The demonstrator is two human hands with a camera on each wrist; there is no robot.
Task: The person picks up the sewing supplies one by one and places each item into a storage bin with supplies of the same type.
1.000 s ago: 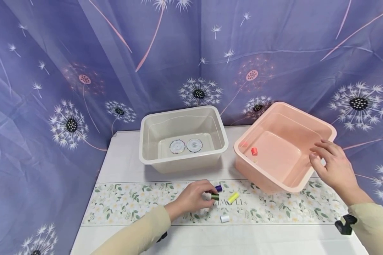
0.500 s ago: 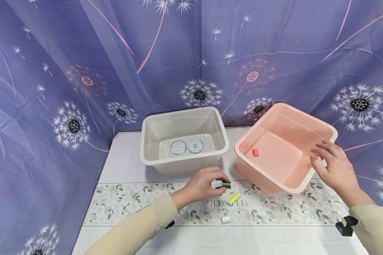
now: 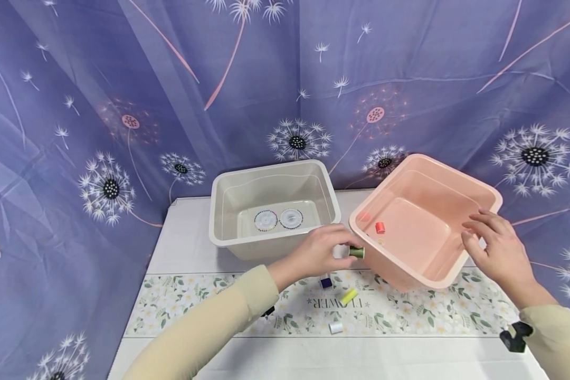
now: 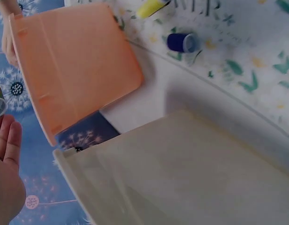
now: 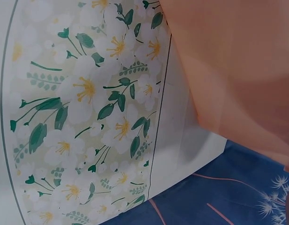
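Observation:
My left hand (image 3: 320, 250) pinches a dark green spool of thread (image 3: 357, 252) between thumb and fingers, just outside the near left wall of the pink basin (image 3: 394, 269). In the left wrist view that spool's pale end (image 4: 0, 108) shows at the left edge. My right hand (image 3: 499, 250) is at the basin's right rim, fingers loosely bent over it and holding nothing. Inside the pink basin lies a red spool (image 3: 380, 227). On the table below my left hand lie a dark purple spool (image 3: 326, 283), a yellow spool (image 3: 349, 296) and a white spool (image 3: 335, 328).
A grey basin (image 3: 252, 248) stands left of the pink one, with two round pin wheels (image 3: 266, 220) on its floor. Both sit on a white tablecloth (image 3: 180, 227) with a flowered band. A purple dandelion curtain (image 3: 247, 132) hangs right behind them.
My left hand has lifted the green spool off the table and carried it right and away from me to the pink basin's side. My right hand has stayed in place.

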